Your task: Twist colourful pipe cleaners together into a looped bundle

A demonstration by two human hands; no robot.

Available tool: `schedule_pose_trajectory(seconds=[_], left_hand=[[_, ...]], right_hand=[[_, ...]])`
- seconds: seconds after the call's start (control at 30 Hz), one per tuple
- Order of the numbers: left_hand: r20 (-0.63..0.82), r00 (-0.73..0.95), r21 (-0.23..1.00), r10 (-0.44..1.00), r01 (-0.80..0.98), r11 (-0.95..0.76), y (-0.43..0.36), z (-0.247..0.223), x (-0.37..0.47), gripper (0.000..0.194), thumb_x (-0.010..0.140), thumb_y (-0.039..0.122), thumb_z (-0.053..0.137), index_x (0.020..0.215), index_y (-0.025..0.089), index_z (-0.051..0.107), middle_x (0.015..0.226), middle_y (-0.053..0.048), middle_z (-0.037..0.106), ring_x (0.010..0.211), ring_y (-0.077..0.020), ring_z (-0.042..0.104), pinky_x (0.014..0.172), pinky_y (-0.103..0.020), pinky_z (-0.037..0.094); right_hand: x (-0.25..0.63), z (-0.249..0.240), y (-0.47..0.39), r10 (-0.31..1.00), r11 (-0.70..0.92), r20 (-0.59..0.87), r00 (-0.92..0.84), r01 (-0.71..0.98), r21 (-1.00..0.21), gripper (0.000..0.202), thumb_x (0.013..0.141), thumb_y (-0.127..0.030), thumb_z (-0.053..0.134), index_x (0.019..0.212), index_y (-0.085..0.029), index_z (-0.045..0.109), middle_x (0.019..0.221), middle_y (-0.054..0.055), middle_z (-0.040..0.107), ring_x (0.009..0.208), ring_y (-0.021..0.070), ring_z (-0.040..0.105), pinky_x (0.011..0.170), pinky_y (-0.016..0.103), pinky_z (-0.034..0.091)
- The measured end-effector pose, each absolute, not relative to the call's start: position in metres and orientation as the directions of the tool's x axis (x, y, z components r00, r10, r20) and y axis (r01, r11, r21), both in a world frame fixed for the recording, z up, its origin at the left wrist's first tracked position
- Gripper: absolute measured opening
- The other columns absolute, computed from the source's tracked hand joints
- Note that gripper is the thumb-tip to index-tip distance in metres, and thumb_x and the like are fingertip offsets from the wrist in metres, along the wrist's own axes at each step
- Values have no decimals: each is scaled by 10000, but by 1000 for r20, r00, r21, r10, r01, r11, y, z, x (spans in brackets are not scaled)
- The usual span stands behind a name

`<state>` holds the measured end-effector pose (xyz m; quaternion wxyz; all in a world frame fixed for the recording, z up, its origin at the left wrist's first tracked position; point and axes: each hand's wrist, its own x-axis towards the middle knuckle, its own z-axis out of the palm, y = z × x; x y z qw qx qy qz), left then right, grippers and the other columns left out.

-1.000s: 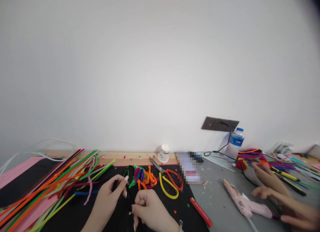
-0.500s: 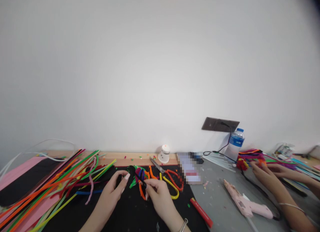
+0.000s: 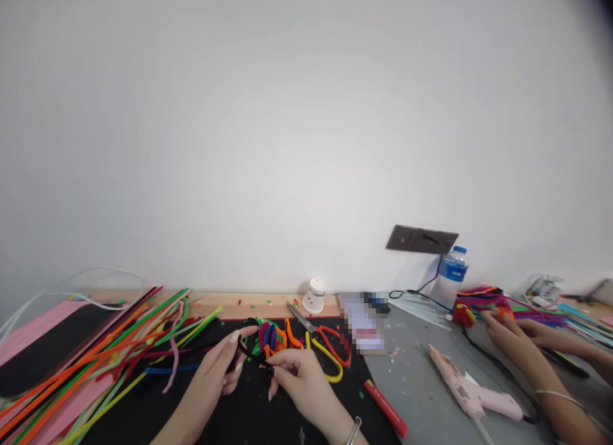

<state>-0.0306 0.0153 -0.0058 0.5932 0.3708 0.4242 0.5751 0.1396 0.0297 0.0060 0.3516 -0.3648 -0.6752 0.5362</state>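
Note:
A thin black fuzzy strip (image 3: 253, 355) runs between my two hands above the black mat (image 3: 239, 413). My left hand (image 3: 221, 363) pinches its left end between thumb and fingers. The other end sits in the closed fingertips of my right hand (image 3: 294, 376). Just behind them lies a bundle of purple, blue and green fuzzy pieces (image 3: 269, 335), with bent orange pieces (image 3: 292, 335) beside it. Scissors with red and yellow handles (image 3: 325, 350) rest to the right of the bundle.
Many coloured pipe cleaners (image 3: 119, 355) spread over the left side. Further right are a white cup (image 3: 314, 296), a blurred phone (image 3: 363, 324), a red tool (image 3: 385, 408), a pink glue gun (image 3: 467, 389) and a bottle (image 3: 453, 272). Another person's hands (image 3: 512, 343) work at far right.
My left fingers have closed on the black strip, which now stretches between my hands. My right hand has shifted slightly left and down.

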Motion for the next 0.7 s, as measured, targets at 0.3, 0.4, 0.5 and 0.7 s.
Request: schedule_pose_trajectory(seconds=[0.3,0.4,0.5,0.7], left_hand=[[-104,148,990,984,-83,117,7,-12,-16,610,734,612,449,1150,170,510,475,93,371,369,-44,198,355,-175,128],[-100,163,994,982,-33,107,6,-15,-15,563,745,590,455,1099,163,552,491,89,341,401,-56,226,370,-175,140],[-99,150,988,984,-106,116,11,-19,-20,625,723,626,443,1142,168,512,513,93,337,389,-48,173,363,-180,102],[-80,150,987,986,-127,99,14,-22,-24,610,756,609,412,1152,150,485,521,96,335,396,-49,167,362,-186,108]], right_hand=[[139,6,30,884,239,145,-444,162,-957,193,714,-122,516,763,-146,702,565,-5,580,502,92,470,491,195,338],[139,6,32,899,242,157,-409,164,-956,200,663,-86,548,803,-148,677,576,-30,540,489,72,419,465,180,307],[140,5,34,919,175,122,-374,111,-978,216,637,-80,565,831,-144,633,608,-33,542,517,76,457,478,174,337],[138,2,34,938,85,47,-344,97,-992,38,684,-154,566,702,-126,583,542,-23,563,422,63,438,409,166,319]])
